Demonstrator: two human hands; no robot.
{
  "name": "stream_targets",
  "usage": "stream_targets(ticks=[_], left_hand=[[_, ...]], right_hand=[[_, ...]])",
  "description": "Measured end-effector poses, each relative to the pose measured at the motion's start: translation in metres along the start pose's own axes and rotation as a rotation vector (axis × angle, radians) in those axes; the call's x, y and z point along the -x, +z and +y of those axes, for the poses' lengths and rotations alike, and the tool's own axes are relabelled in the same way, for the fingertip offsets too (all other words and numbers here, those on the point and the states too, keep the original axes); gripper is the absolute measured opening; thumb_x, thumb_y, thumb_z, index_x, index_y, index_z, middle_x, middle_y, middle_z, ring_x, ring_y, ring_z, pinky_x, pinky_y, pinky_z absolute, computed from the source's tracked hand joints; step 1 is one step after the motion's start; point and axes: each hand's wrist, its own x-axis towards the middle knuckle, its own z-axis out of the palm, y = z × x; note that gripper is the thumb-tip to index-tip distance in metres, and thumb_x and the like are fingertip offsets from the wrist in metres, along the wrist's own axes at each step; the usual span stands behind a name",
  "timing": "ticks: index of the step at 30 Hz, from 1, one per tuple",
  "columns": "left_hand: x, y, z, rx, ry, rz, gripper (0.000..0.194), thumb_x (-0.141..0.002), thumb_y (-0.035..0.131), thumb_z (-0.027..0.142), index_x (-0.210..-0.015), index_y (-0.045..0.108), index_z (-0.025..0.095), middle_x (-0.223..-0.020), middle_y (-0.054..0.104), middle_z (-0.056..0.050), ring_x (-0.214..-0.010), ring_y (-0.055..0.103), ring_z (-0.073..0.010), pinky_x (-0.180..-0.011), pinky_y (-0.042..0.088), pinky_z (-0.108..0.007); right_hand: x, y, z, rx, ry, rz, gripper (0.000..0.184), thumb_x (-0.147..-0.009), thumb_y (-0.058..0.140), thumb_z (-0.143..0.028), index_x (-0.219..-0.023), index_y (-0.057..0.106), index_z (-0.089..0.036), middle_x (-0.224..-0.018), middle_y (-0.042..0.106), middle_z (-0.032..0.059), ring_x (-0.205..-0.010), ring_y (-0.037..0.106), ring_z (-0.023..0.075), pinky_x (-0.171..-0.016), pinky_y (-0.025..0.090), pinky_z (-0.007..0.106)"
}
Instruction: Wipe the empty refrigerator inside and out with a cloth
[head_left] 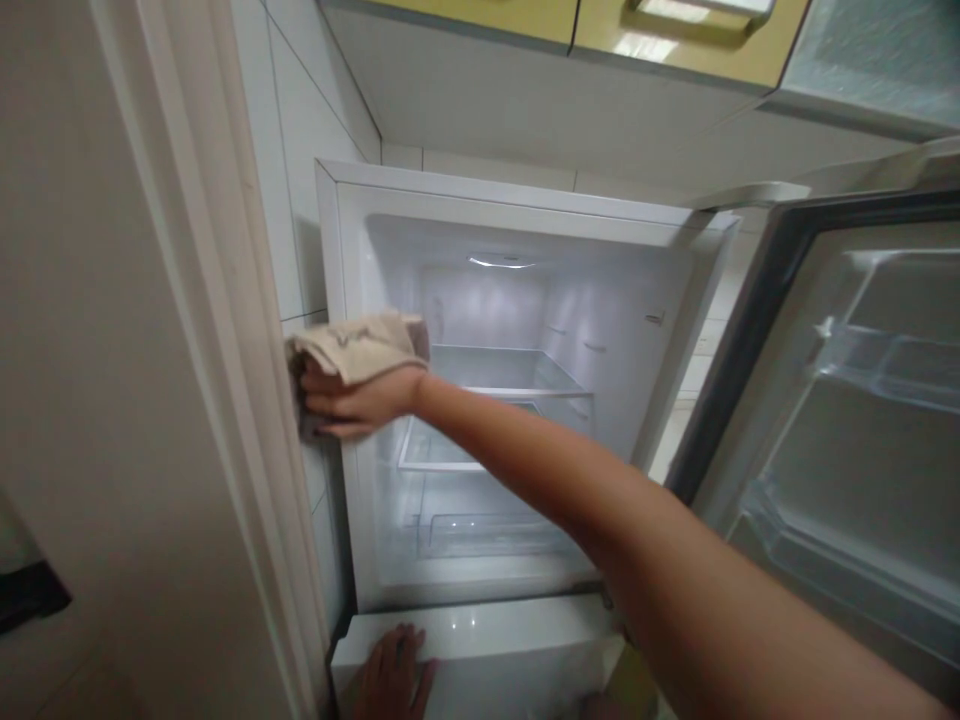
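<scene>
My right arm reaches across the open refrigerator [525, 205] to its left outer side. There my right hand [367, 402] is closed on a beige cloth [367, 345], which drapes over the back of the hand. The hand and cloth are slightly blurred, at the gap between the refrigerator's left edge and the door frame. Low in view, my left hand [394, 672] lies with fingers spread on the white lower door [517, 625], holding nothing. Inside the lit compartment are glass shelves [495, 370] and a clear drawer [487, 535].
The opened refrigerator door [855, 420] with clear door bins [900, 365] takes up the right side. A pale door frame [217, 330] stands close on the left, beside a tiled wall [289, 190]. Yellow cabinets [690, 40] hang overhead.
</scene>
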Motion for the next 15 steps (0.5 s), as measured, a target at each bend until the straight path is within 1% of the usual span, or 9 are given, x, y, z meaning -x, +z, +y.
stream_targets(ticks=[2,4,5,7,8,10,12,13,15], left_hand=[[0.0,0.002,0.0,0.012,0.032,0.011,0.029,-0.106,0.061,0.048,-0.122,0.076,0.029,-0.114,0.082,-0.006,-0.103,0.078,-0.0245,-0.086,0.064,-0.035],[-0.001,0.001,0.003,0.033,0.021,0.02,0.028,-0.106,0.062,0.047,-0.123,0.075,0.028,-0.114,0.082,-0.006,-0.104,0.077,-0.0244,-0.089,0.063,-0.035],[-0.001,-0.001,0.006,0.043,0.0,0.023,0.028,-0.106,0.062,0.046,-0.122,0.075,0.028,-0.114,0.082,-0.006,-0.106,0.077,-0.0249,-0.09,0.063,-0.035],[-0.003,-0.005,0.014,0.052,-0.05,0.027,0.027,-0.108,0.058,0.044,-0.121,0.075,0.027,-0.116,0.081,-0.007,-0.108,0.076,-0.0263,-0.093,0.061,-0.038],[-0.004,-0.008,0.018,0.051,-0.07,0.031,0.027,-0.109,0.056,0.043,-0.121,0.075,0.027,-0.117,0.081,-0.008,-0.109,0.075,-0.0268,-0.093,0.061,-0.039],[-0.007,-0.014,0.025,0.043,-0.096,0.023,0.029,-0.11,0.053,0.041,-0.122,0.075,0.027,-0.118,0.08,-0.008,-0.109,0.075,-0.0271,-0.093,0.06,-0.039],[-0.01,-0.02,0.027,0.035,-0.109,-0.012,0.029,-0.11,0.053,0.04,-0.124,0.075,0.027,-0.119,0.079,-0.009,-0.109,0.074,-0.0267,-0.091,0.061,-0.039],[-0.012,-0.022,0.027,0.029,-0.114,-0.032,0.029,-0.11,0.054,0.039,-0.125,0.075,0.027,-0.12,0.079,-0.009,-0.109,0.074,-0.0264,-0.09,0.061,-0.038],[-0.014,-0.023,0.023,0.011,-0.098,-0.066,0.027,-0.108,0.057,0.037,-0.126,0.075,0.027,-0.119,0.079,-0.008,-0.107,0.075,-0.0257,-0.088,0.063,-0.036]], right_hand=[[-0.008,-0.039,0.044,0.138,0.168,0.108,0.056,-0.096,0.013,-0.037,-0.057,0.039,-0.007,-0.131,0.07,0.0137,-0.134,0.062,0.0171,-0.095,0.053,0.027],[-0.015,-0.058,0.064,0.229,0.32,0.206,0.041,-0.076,-0.007,-0.021,-0.051,0.021,-0.009,-0.117,0.068,0.0094,-0.133,0.06,0.0181,-0.079,0.051,0.023],[-0.018,-0.059,0.066,0.255,0.368,0.257,0.042,-0.074,-0.009,-0.02,-0.051,0.023,-0.008,-0.115,0.068,0.0076,-0.133,0.06,0.0187,-0.081,0.052,0.026],[-0.021,-0.043,0.054,0.243,0.415,0.348,0.061,-0.092,0.002,-0.032,-0.061,0.045,-0.003,-0.117,0.071,0.0064,-0.135,0.062,0.0199,-0.103,0.052,0.04],[-0.02,-0.027,0.041,0.199,0.412,0.376,0.061,-0.101,0.017,-0.04,-0.072,0.057,-0.004,-0.121,0.073,0.0058,-0.135,0.063,0.0207,-0.115,0.047,0.046],[-0.015,0.015,0.001,0.038,0.373,0.353,0.048,-0.11,0.038,-0.041,-0.097,0.069,-0.007,-0.125,0.073,0.0069,-0.137,0.063,0.0242,-0.128,0.037,0.052],[-0.007,0.063,-0.056,-0.188,0.304,0.215,0.049,-0.115,0.033,-0.038,-0.114,0.071,-0.006,-0.128,0.07,0.0121,-0.138,0.059,0.0258,-0.129,0.038,0.05],[-0.003,0.085,-0.088,-0.315,0.259,0.115,0.046,-0.116,0.036,-0.037,-0.119,0.071,-0.007,-0.131,0.07,0.0148,-0.138,0.059,0.0256,-0.128,0.04,0.047],[0.004,0.123,-0.156,-0.496,0.23,-0.034,0.029,-0.108,0.06,-0.037,-0.109,0.073,-0.011,-0.126,0.073,0.0129,-0.129,0.062,0.0244,-0.121,0.045,0.039]])
